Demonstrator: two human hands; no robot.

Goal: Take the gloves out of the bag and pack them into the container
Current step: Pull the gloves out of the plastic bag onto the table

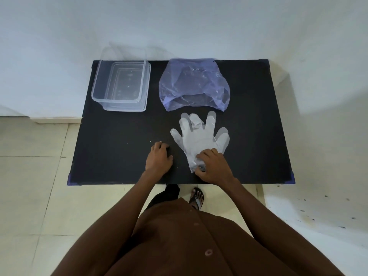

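Clear plastic gloves [199, 136] lie stacked flat on the black table [119, 140], fingers pointing away from me, just in front of the bluish plastic bag [194, 85]. My right hand [214, 166] is closed on the crumpled cuff end of the gloves near the table's front edge. My left hand [159, 158] rests on the table to the left of the gloves, fingers curled, holding nothing. A clear rectangular container [119, 84] stands open at the back left, beside the bag. The bag's mouth faces me; its inside looks nearly empty.
A second clear piece, seemingly the lid [146, 92], sits under or beside the container. The table stands against a white wall [179, 26]. My feet [197, 198] show below the front edge on a tiled floor.
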